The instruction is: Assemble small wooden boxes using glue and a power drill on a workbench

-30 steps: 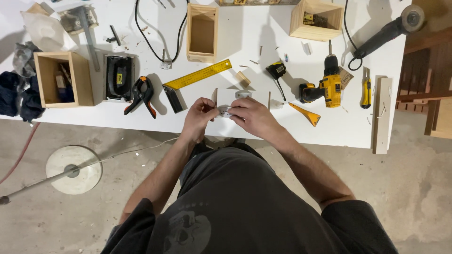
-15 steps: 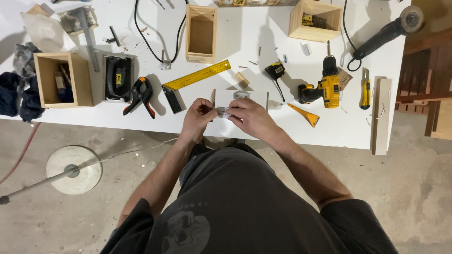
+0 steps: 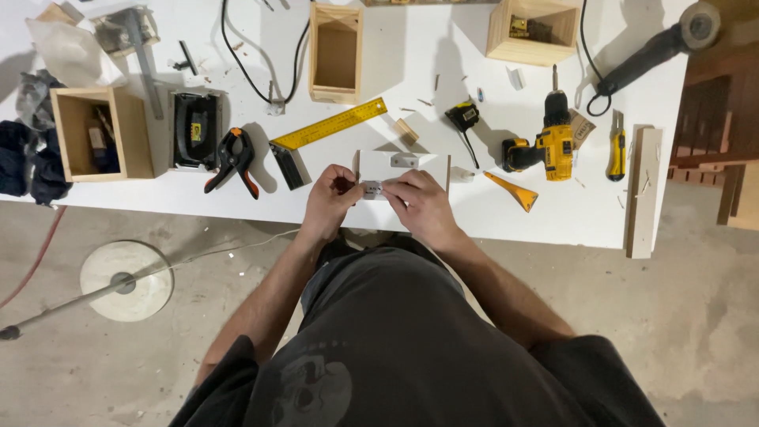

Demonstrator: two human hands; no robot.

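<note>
A small grey metal bracket (image 3: 371, 188) is pinched between the fingers of the left hand (image 3: 330, 198) and the right hand (image 3: 419, 202), at the near edge of a white flat wooden panel (image 3: 395, 162). The panel is laid on the white worktable (image 3: 490, 213), between a yellow metal square ruler (image 3: 328, 126) and a yellow cordless drill (image 3: 545, 146).

Matt white table (image 3: 237, 198) bears raw wooden boxes (image 3: 336, 51) (pale, unfinished) and a glossy yellow metal ruler (image 3: 332, 124).

Bright, even overhead light fell on the white table (image 3: 490, 213), which showed no blown-out glare. The wooden boxes (image 3: 336, 51) and the drill (image 3: 545, 146) cast soft shadows toward the upper right. The concrete floor (image 3: 696, 316) looked dimmer. Focus was sharp, with slight wide-angle bending at the edges.
</note>
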